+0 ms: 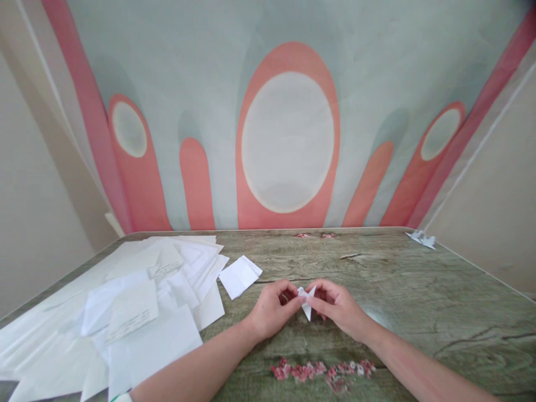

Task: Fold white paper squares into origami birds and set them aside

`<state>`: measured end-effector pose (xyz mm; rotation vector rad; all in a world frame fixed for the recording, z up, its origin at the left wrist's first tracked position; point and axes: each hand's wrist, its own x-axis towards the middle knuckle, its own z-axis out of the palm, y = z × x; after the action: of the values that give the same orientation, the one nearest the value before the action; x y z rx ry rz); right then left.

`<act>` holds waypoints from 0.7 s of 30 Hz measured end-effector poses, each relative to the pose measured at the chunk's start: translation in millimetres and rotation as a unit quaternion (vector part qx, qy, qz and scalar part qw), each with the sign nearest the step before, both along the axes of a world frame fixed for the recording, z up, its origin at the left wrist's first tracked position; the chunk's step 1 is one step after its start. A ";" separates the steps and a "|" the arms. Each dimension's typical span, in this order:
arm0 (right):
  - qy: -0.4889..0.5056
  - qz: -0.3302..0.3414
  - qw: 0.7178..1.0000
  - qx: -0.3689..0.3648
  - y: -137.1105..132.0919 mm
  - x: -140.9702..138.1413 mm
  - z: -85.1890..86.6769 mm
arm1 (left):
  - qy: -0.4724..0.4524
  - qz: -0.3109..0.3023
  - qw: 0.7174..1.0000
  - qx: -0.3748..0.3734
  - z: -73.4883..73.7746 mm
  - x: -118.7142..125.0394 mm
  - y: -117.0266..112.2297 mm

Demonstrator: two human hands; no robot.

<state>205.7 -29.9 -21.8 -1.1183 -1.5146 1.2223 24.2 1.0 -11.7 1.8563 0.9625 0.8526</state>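
Between my two hands is a small white folded paper piece point(309, 310), its pointed tips sticking up and down like an origami figure. My left hand point(274, 307) pinches its left side between thumb and fingers. From the other side, my right hand point(337, 307) grips it with the thumb in front and fingers curled behind. The fingers hide part of the folds. Both hands are held just above the wood-grain table point(419, 312). Left of them lies a small stack of white paper squares point(239, 277).
A wide heap of white paper sheets point(154, 335) covers the table's left side. Small folded white papers point(422, 239) sit at the far right corner. Pink blossom pictures point(301, 371) mark the near table surface. A wall hanging with a coral arch pattern point(288, 56) rises behind.
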 end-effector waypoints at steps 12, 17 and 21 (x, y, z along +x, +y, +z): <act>-0.018 -0.031 0.999 0.033 1.1 0.3 1.2 | -0.015 0.000 0.999 0.048 6.3 -0.5 0.0; -0.003 -0.072 0.997 0.014 0.5 -0.9 1.1 | -0.027 0.036 0.998 0.040 3.0 -1.5 3.4; -0.050 -0.045 0.996 0.059 0.4 0.7 2.1 | -0.014 0.018 0.998 0.064 1.6 -2.3 4.0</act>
<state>206.4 -29.5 -19.6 -1.1707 -1.5736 1.0155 21.8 5.1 -10.1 1.9345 0.9456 0.9804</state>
